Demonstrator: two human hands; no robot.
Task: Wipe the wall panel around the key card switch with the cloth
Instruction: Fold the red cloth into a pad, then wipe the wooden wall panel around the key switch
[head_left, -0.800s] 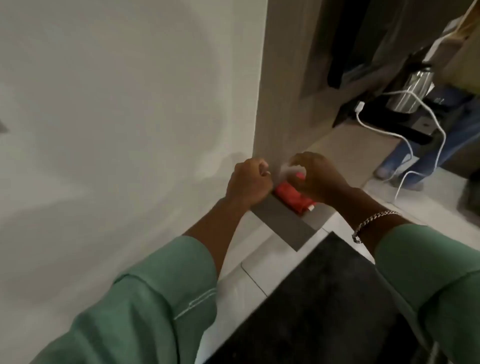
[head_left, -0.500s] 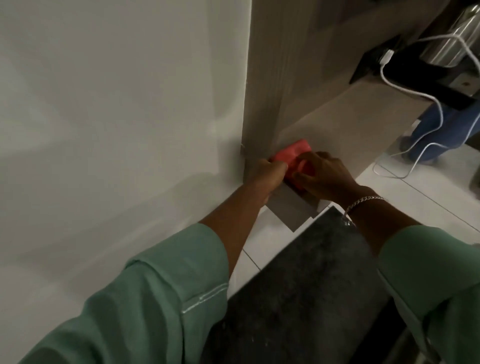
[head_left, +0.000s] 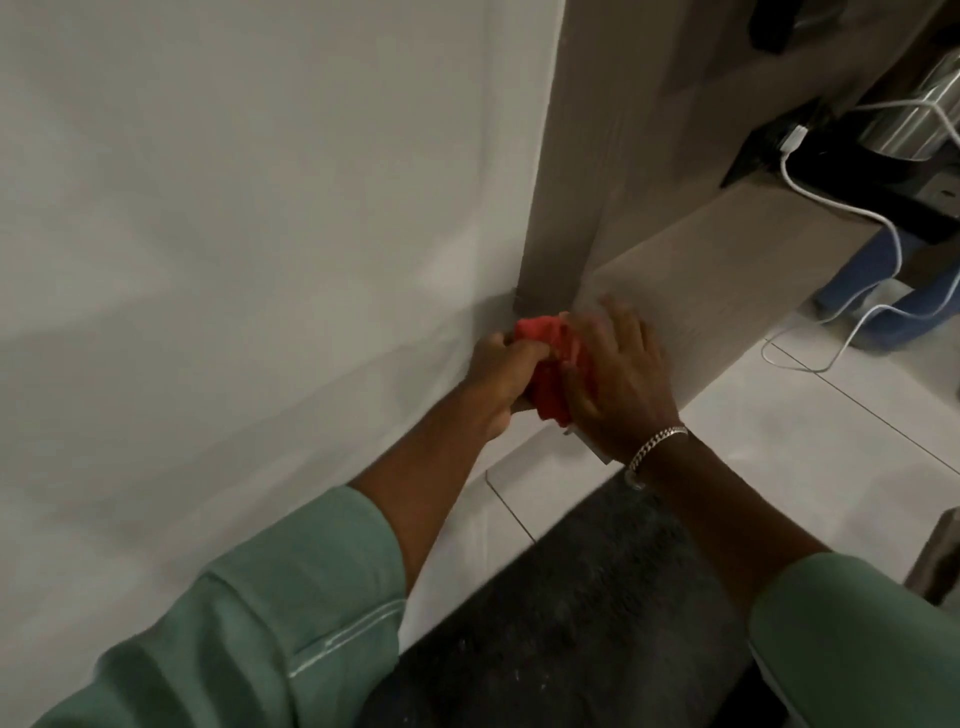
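Note:
A bunched red cloth (head_left: 545, 364) lies between my two hands, low at the corner where the white wall (head_left: 260, 260) meets the pale wood panel (head_left: 566, 208). My left hand (head_left: 498, 374) is closed on the cloth's left side. Fingers spread, my right hand (head_left: 618, 374) lies over its right side and presses it against the panel. The grey key card switch (head_left: 589, 441) is almost wholly hidden under the hands and cloth; only a thin grey sliver shows below my right palm.
A wooden shelf (head_left: 727, 270) juts out to the right of the hands. At the back right, a black tray (head_left: 841, 166) holds a steel kettle (head_left: 914, 119), and a white cable (head_left: 883, 228) trails to the tiled floor (head_left: 779, 441). A dark mat (head_left: 571, 623) lies below.
The cloth and both hands have shifted toward the wall corner and now cover the grey switch. My right hand has gone from pinching the cloth to lying spread over it.

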